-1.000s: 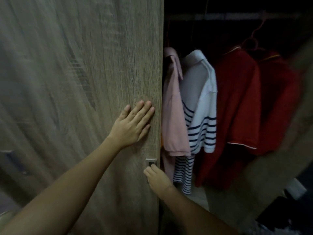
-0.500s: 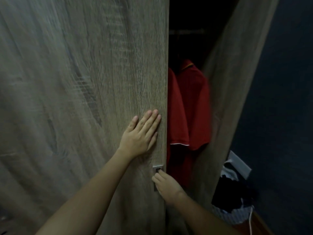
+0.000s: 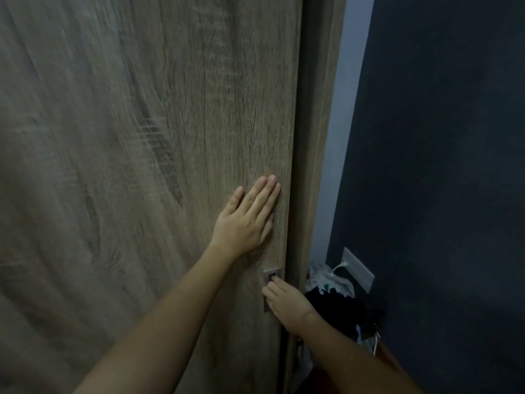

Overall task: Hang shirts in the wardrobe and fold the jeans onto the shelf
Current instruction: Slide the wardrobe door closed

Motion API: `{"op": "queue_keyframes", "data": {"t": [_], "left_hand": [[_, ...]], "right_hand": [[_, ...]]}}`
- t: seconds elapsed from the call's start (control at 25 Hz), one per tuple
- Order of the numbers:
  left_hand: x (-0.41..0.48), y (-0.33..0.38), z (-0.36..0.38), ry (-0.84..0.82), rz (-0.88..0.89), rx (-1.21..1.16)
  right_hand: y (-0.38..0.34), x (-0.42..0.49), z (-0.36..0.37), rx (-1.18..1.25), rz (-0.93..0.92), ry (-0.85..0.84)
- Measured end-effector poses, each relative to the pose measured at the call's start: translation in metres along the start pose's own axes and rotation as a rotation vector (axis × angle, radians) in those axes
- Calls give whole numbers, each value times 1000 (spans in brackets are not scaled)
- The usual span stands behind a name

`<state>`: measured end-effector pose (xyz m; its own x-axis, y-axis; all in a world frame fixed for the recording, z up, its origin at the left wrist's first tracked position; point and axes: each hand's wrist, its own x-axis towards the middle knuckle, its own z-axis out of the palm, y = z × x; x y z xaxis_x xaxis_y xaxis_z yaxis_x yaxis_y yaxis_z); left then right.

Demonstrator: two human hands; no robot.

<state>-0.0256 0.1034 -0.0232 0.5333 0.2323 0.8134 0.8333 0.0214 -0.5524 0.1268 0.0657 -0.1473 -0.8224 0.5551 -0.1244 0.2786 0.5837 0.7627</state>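
Head view looks down at a wood-grain wardrobe door (image 3: 142,166) that fills most of the frame, with only a thin dark gap between its right edge and the wardrobe frame (image 3: 321,166). The left hand (image 3: 247,220) lies flat on the door near that edge, fingers spread and holding nothing. The right hand (image 3: 287,302) has its fingers curled into the small metal recessed handle (image 3: 272,275). No shirts or jeans can be seen. A heap of clothes (image 3: 338,300) sits low by the dark blue wall (image 3: 440,166).
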Motion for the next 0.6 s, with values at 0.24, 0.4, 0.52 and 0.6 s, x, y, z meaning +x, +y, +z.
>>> {"op": "queue_keyframes", "data": {"t": [0.24,0.4,0.52,0.6], "left_hand": [[18,30,6,-30,-20,1],[22,31,-2,-93,-32,25],[22,34,-18,-124,-51,-21],[13,32,-31,-163,-108,-122]], "right_hand": [[20,-20,27,-50,-35,-7],[22,-18,31,11,-39,41],[22,-22,28,87,-11,23],[23,-22,17,170,5,-32]]}}
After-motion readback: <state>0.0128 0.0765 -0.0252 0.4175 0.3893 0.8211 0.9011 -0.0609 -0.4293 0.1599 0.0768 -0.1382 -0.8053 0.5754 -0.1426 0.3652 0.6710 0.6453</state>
